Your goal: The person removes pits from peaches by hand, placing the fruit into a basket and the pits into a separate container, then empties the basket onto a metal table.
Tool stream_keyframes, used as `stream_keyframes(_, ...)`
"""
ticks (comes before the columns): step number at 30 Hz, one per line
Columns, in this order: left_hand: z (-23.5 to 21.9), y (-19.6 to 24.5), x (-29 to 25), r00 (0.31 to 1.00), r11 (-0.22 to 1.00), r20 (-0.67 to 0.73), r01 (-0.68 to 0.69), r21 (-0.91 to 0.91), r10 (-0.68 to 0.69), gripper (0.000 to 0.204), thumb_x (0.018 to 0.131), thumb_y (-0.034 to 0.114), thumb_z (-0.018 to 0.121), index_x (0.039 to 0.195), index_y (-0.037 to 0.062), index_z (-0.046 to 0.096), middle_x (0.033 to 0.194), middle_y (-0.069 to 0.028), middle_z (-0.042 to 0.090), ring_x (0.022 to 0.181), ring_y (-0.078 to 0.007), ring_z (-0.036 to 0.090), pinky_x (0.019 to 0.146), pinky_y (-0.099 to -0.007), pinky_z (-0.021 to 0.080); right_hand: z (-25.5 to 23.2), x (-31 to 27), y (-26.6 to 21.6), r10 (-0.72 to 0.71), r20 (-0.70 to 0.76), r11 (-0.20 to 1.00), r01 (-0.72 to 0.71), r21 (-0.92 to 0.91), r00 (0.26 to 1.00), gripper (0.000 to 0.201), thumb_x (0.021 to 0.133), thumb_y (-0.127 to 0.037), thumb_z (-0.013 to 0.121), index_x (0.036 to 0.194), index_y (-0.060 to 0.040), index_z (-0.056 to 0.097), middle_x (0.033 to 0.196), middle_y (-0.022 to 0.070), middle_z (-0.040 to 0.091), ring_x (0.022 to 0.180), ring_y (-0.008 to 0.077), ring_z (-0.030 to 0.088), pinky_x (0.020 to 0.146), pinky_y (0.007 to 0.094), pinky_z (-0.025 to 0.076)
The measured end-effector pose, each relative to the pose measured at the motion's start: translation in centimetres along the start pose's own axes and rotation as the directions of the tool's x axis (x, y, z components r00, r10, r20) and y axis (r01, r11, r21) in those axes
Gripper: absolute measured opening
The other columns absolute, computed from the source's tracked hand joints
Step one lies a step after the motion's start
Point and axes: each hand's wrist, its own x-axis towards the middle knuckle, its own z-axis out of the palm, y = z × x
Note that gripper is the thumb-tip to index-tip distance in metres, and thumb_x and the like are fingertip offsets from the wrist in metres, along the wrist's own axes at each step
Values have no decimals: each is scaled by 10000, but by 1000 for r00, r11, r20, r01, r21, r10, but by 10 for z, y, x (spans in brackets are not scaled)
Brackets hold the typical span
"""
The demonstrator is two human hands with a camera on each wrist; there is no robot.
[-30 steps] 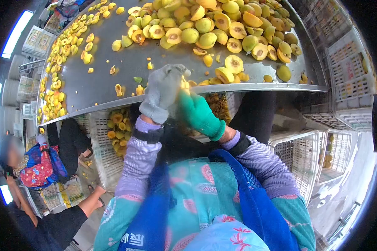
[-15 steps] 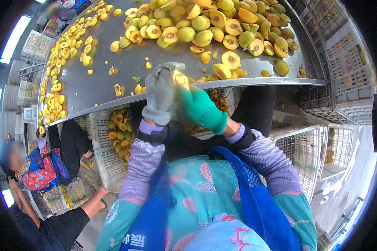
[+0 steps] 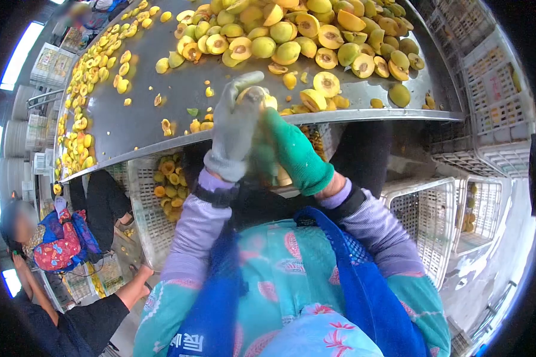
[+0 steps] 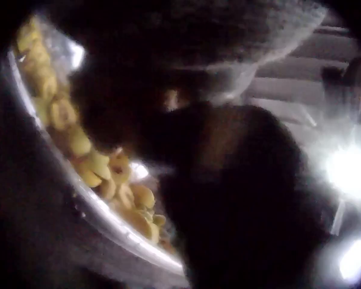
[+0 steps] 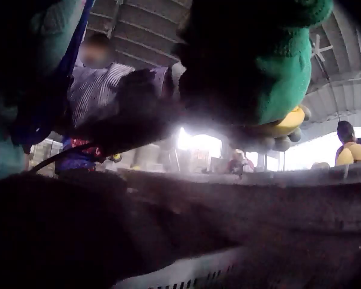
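Though half-hidden, yellow fruit (image 5: 284, 125) between knit gloves (image 3: 296, 150)

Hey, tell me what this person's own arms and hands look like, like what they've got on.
The left hand wears a grey glove, the right hand a green one. Black wrist straps sit over finely striped lavender sleeves; higher up, the arms show teal sleeves with pink patterning.

White crates (image 3: 500, 101) stacked right; person in black (image 3: 89, 318) lower left.
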Motion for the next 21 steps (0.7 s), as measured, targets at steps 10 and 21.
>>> stream_keyframes(10, -14, -11, 39, 904, 994, 417, 66, 82, -94, 279, 938, 243, 552, 951, -11, 666, 864, -65, 686, 815, -140, 641, 745, -280, 516, 1, 6, -19, 544, 269, 519, -571, 637, 795, 442, 966, -539, 400, 828, -139, 525, 537, 3, 484, 376, 145, 430, 341, 274, 334)
stream_keyframes(21, -12, -4, 50, 887, 989, 442, 86, 118, -130, 210, 904, 203, 580, 896, 32, 701, 852, -42, 688, 757, -117, 609, 701, -263, 496, 3, 24, 32, 3, -29, 987, 2, 163, 1000, 444, 948, -591, 397, 897, -174, 541, 534, -29, 444, 369, 118, 388, 350, 242, 338)
